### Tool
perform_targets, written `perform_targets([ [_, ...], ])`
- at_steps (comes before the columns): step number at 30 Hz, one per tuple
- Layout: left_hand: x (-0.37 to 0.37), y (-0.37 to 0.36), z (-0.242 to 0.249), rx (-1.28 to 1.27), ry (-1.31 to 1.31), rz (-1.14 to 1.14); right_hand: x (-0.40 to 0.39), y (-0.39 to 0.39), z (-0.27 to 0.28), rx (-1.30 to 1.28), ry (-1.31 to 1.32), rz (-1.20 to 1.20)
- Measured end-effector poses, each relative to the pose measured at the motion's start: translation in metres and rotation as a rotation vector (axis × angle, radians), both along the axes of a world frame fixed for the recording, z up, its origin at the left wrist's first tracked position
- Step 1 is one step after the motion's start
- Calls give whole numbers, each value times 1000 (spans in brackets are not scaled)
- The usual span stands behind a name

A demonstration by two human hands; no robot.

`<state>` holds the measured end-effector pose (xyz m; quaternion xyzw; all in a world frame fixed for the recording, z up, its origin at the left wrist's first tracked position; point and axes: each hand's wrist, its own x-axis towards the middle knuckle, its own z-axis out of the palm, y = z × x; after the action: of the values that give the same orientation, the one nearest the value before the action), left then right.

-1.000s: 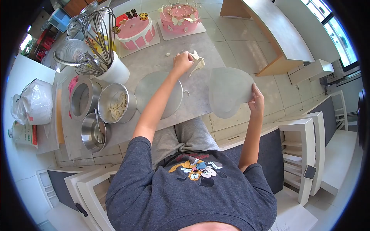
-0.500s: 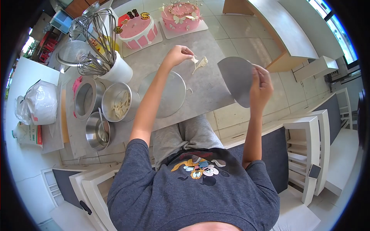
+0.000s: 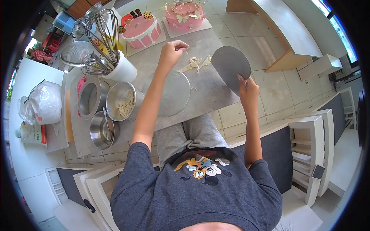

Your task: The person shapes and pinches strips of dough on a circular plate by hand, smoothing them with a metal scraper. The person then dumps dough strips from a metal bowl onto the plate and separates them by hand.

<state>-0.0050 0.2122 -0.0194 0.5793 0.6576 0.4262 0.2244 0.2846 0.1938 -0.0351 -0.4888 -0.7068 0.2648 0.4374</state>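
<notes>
My left hand [image 3: 173, 53] is above the table with thumb and fingertips pinched together; a thin pale sliver [image 3: 187, 51] shows at the tips. Below and right of it lie crumpled cream-coloured strips [image 3: 191, 65] on the tabletop. My right hand [image 3: 249, 89] grips a flat grey round plate, like a cake-tin base [image 3: 230, 65], by its lower edge and holds it tilted beyond the table's right edge. Beneath my left forearm, partly hidden, is a pale round disc [image 3: 173, 98]. A steel bowl [image 3: 134, 92] left of that forearm contains similar cream-coloured strips [image 3: 125, 104].
A ring-shaped tin [image 3: 84, 104] and a small steel bowl with a spoon [image 3: 99, 136] stand at left. Behind them, a white tub [image 3: 125, 69] holds whisks [image 3: 104, 34]. Two pink decorated cakes, one dripped [image 3: 140, 30], one with butterflies [image 3: 183, 17], stand at the back.
A cream-coloured strip that hung from my left fingers now lies on the table, and that hand has moved left and up. My right hand has moved left and lower, with the grey plate tilted differently.
</notes>
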Motion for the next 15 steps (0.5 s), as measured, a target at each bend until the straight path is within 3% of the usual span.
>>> perform_targets([
  [2,-3,-1,-12,-36,45,48,1,0,-3,11,19,4],
  [4,-1,-4,-38,-25,655,152,1,0,-3,28,39,4],
  [7,14,-8,-57,-230,523,120,-1,-2,-1,23,-5,-27],
  [11,17,-7,-73,-209,448,168,-1,-3,-3,10,-53,3],
  [13,11,-2,-66,-336,175,57,0,-2,-2,12,-68,7],
  [15,9,-4,-57,-258,86,28,-1,-2,1,-60,-90,-15],
])
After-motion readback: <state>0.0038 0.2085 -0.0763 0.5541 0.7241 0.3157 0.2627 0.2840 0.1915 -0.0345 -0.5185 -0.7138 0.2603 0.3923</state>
